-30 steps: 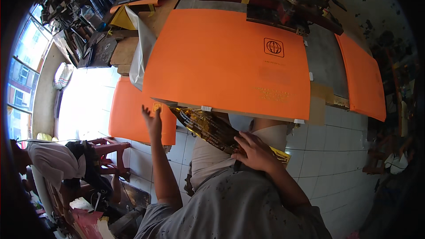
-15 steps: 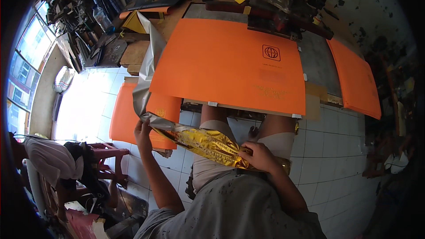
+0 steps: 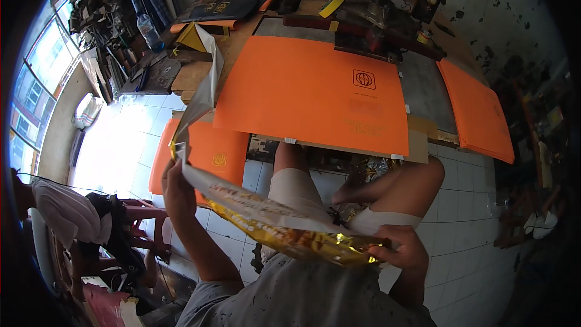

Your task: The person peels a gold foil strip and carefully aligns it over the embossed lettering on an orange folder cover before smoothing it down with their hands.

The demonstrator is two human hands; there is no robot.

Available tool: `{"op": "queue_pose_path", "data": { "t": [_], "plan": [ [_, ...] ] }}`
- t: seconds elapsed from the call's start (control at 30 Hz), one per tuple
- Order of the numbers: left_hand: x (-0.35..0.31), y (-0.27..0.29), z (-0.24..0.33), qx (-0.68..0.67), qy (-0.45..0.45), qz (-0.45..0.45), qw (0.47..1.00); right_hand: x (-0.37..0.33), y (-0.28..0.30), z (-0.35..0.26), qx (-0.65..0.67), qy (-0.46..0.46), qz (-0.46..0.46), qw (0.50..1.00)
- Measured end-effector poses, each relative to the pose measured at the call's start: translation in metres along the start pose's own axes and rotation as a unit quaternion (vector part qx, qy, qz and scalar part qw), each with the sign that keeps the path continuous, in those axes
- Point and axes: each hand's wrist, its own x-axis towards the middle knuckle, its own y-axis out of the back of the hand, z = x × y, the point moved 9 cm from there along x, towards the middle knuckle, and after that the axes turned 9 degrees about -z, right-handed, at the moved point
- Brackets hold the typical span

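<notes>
A long strip of gold foil (image 3: 290,236), with a silvery-white reverse, stretches across my lap. My left hand (image 3: 180,191) grips it at the left, and from there a band of it runs up to the table. At the right end, the fingers of my right hand (image 3: 402,247) are closed on the gathered gold foil. Beyond the strip, a large orange sheet (image 3: 302,94) with a dark emblem lies flat on a grey plate at the bench. Neither hand touches that sheet.
Orange sheets are stacked at the right (image 3: 478,112) and lower left (image 3: 196,157). A dark press (image 3: 369,24) stands behind the big sheet. Dark folders (image 3: 227,3) and a plastic bottle (image 3: 148,30) are at the back left. Another person (image 3: 78,212) sits at the left by a red stool (image 3: 145,221).
My right hand has moved right and down, spreading the foil wider. My left hand has shifted slightly left and down. My right leg has bent outward, and the view has shifted a little.
</notes>
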Motion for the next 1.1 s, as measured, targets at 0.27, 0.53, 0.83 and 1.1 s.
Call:
{"op": "queue_pose_path", "data": {
  "t": [0.27,0.53,0.83,1.1],
  "plan": [
    [0.021,-0.186,-0.088,0.027,0.147,-0.221,0.964,-0.142,0.134,0.051,0.053,-0.031,0.275,0.959],
    [0.015,-0.24,-0.118,0.192,0.217,-0.377,0.88,-0.164,0.189,0.085,-0.007,-0.148,0.331,0.932],
    [0.109,-0.178,-0.03,0.512,-0.089,-0.145,0.842,-0.151,0.248,0.127,-0.06,-0.184,0.322,0.927],
    [0.239,-0.167,-0.038,0.695,-0.225,-0.217,0.647,-0.117,0.292,0.14,-0.106,-0.234,0.301,0.918]
  ]
}}
